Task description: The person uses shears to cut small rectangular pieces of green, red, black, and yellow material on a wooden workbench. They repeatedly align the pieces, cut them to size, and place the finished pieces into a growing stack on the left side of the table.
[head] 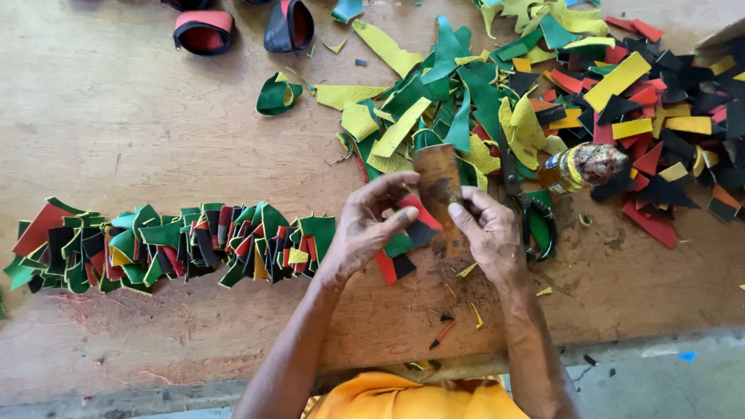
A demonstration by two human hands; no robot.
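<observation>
Head view: a small bundle of red, green and black leather pieces (403, 233) sits at the centre of the wooden tabletop (140, 132), pinched between thumb and fingers of the left hand (369, 229). The right hand (489, 233) meets it from the other side, fingers curled around a flat brown wooden block (438, 182) that stands upright just behind the bundle; how firmly it grips is hard to tell from here. To the left, a long row of folded green, red, black and yellow pieces (171, 244) lies along the tabletop, its near end almost at the left wrist. Just right of the right hand lie black-handled scissors (531, 213) and a small bottle (582, 167) on its side. Beyond them spreads a loose heap of coloured scraps (605, 85).
</observation>
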